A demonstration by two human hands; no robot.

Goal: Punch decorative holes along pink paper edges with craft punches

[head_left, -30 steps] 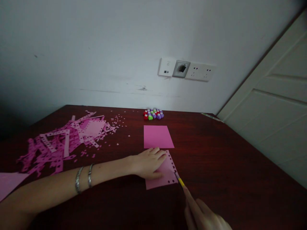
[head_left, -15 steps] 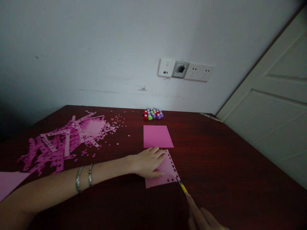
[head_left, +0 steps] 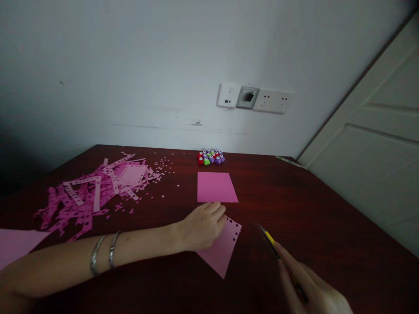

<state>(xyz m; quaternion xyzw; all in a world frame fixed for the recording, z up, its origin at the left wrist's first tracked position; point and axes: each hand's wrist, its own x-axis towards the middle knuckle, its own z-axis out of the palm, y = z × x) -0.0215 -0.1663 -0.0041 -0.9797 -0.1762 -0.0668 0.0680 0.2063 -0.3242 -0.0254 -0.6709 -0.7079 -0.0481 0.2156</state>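
Covering part of a punched pink sheet (head_left: 221, 253) with the left hand (head_left: 203, 226), with fingers bent, just in front of the plain pink square (head_left: 218, 187). Holding a slim dark tool (head_left: 270, 240) in the right hand (head_left: 314, 288), in front of the square and to its right, with the tip apart from the sheet. Wearing two silver bangles (head_left: 111, 254), to the square's front left. Seeing a heap of pink scraps (head_left: 97, 194) left of the square, small red, green and purple pieces (head_left: 211, 158) just behind it, and wall sockets (head_left: 273, 101) high beyond it

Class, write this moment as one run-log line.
left hand: on holed sheet | right hand: holding pointed tool, tip off sheet | beyond: plain sheet | far left: scraps
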